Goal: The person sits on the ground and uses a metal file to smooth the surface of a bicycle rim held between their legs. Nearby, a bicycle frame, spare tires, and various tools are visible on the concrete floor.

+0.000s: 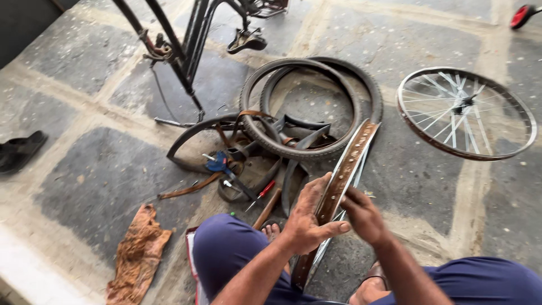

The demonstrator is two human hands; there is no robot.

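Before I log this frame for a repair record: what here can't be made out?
Head view only:
- Lower part of the rusty wheel rim: hidden behind the left hand, right hand and knees.
- What the right hand's fingertips pinch: too small to tell.
- Bicycle frame: cut off by the top edge.
- Small tools under the tyres: overlapped, kinds unclear.
- Red object: cut off at the corner.

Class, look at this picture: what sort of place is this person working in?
Probably an informal bicycle repair spot on a stone floor: loose tyres, a spoked wheel, and a rusty rim gripped by both hands.
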